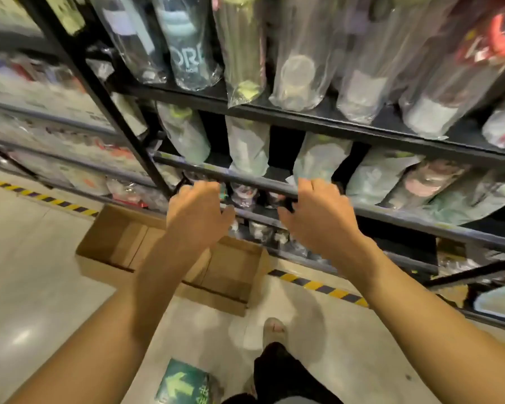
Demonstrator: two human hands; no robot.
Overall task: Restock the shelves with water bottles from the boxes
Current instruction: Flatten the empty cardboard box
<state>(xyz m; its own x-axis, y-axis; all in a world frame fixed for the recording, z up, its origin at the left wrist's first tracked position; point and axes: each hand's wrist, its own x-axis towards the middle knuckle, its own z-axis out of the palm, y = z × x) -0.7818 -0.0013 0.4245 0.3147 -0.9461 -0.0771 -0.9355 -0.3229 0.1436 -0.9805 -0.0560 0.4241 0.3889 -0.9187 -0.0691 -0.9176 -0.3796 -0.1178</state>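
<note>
1. A pale, glossy floor (pixel 41 258) runs beneath a black metal rack (pixel 333 123). Yellow-and-black hazard tape (pixel 318 284) lines the rack's foot, and a green arrow sign (pixel 184 383) lies on the floor near the person's shoe (pixel 274 330).
2. Water bottles (pixel 248 144) in clear plastic sleeves stand in rows on the upper and middle shelves. Smaller bottles (pixel 242 193) sit on the shelf below, behind a grey rail (pixel 274 187).
3. An open cardboard box (pixel 117 243) sits on the floor against the rack, under the left forearm, with its bare bottom panels showing.
4. The whole view is smeared by motion. Labels cannot be read, the neighbouring shelving (pixel 41 91) on the left is only streaks of colour, and the top shelf is cut off at the frame edge.
5. The left hand (pixel 197 211) is at the rail with its back to the camera and its fingers bent downward. The tips are hidden, so it cannot be told whether it holds anything.
6. The right hand (pixel 318 214) is beside it, its fingers curling over the rail. Its grasp cannot be made out either.
</note>
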